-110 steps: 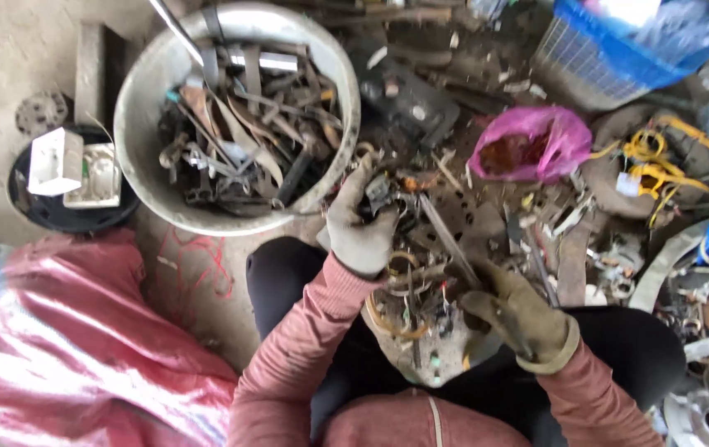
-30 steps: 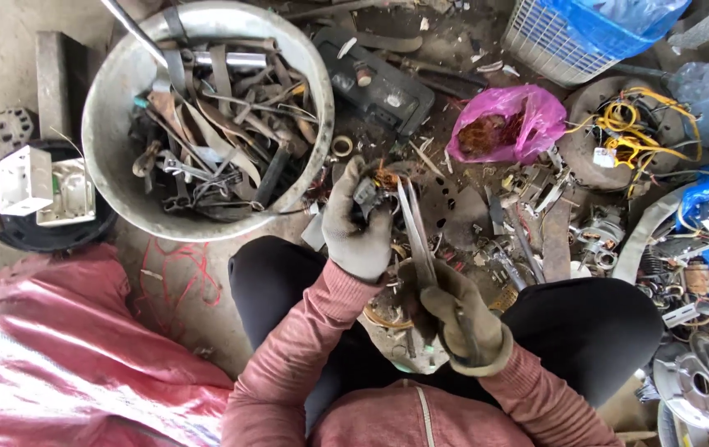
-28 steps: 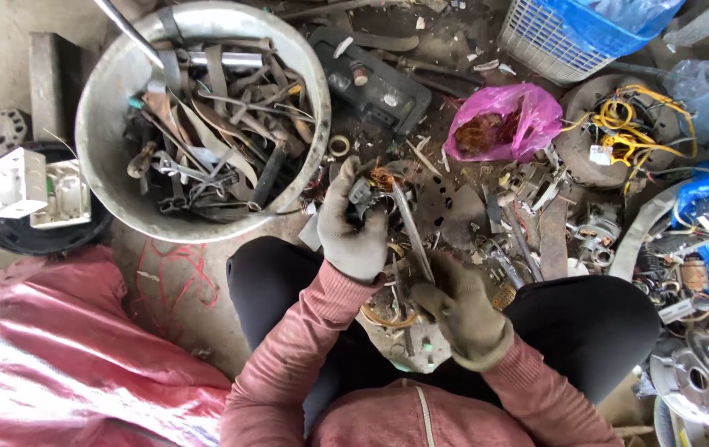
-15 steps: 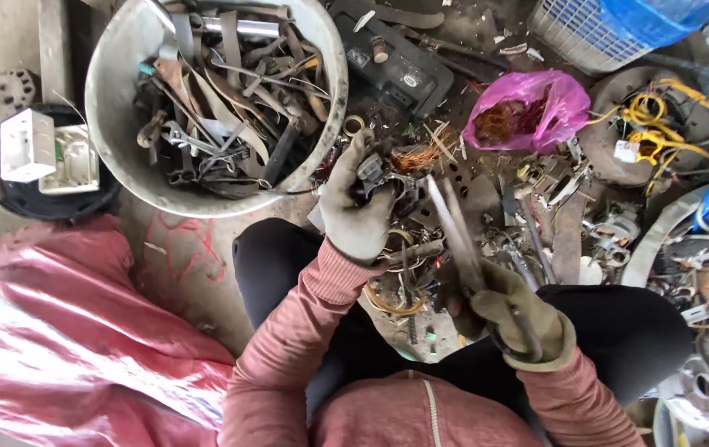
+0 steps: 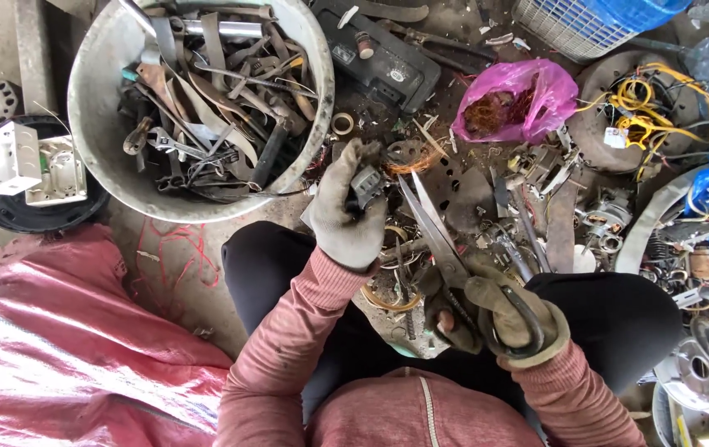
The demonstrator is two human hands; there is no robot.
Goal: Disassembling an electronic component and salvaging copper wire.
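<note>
My left hand (image 5: 344, 217), in a worn grey glove, grips a small dark metal part with copper winding (image 5: 368, 182) in front of my knees. My right hand (image 5: 495, 310), also gloved, is closed around the looped handles of large metal shears (image 5: 441, 240). The shear blades are apart and point up toward the part. A tangle of copper wire (image 5: 408, 164) sits just beyond the blade tips. Scrap pieces lie in a heap between my legs.
A big grey metal basin (image 5: 90, 99) full of scrap strips and wrenches stands at upper left. A pink bag (image 5: 536, 87) with copper wire, a black device (image 5: 388, 62), a blue basket (image 5: 594, 21), yellow wires (image 5: 644, 116) and a red sack (image 5: 57, 348) surround me.
My left hand has stayed on the small wound part. My right hand with the shears has shifted down and right, and the blades have swung apart toward the part.
</note>
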